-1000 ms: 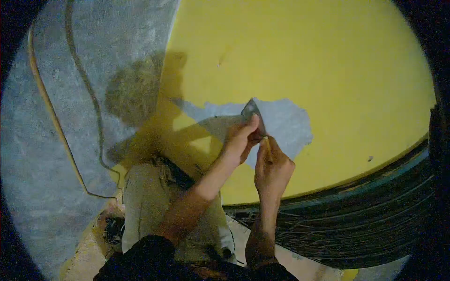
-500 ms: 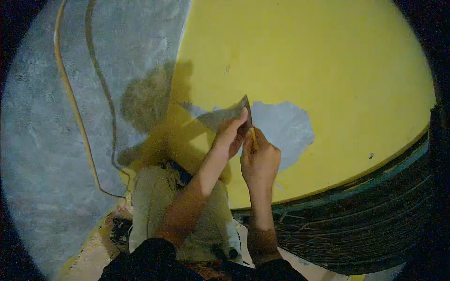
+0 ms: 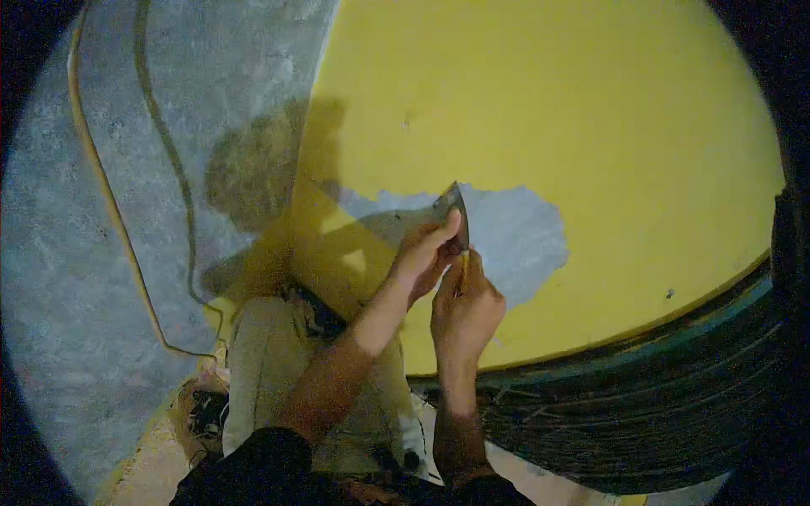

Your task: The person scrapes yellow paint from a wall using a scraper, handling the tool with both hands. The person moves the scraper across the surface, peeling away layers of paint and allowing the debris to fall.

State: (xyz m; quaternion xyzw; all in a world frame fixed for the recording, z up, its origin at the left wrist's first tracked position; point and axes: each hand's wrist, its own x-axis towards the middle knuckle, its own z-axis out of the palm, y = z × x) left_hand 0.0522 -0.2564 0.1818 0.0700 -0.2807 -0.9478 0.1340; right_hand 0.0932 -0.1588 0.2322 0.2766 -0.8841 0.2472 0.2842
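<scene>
A scraper with a thin dark metal blade is held between my two hands, its pointed corner turned up. My left hand is closed on the blade, the thumb lying along the metal. Below it, my right hand wraps round the handle, a bit of yellow showing between the fingers. Behind both hands spreads a ragged grey patch in the yellow painted surface. The shadow of my arms and head falls across the yellow and grey to the left.
A tan cable hangs down the grey surface at left, its shadow beside it. Dark ribbed material runs along the curved lower right edge of the yellow. My bent knees are below my hands.
The scraper has tilted, and its blade and my left hand have shifted slightly right and down. The view has moved a little, so the cable sits further left.
</scene>
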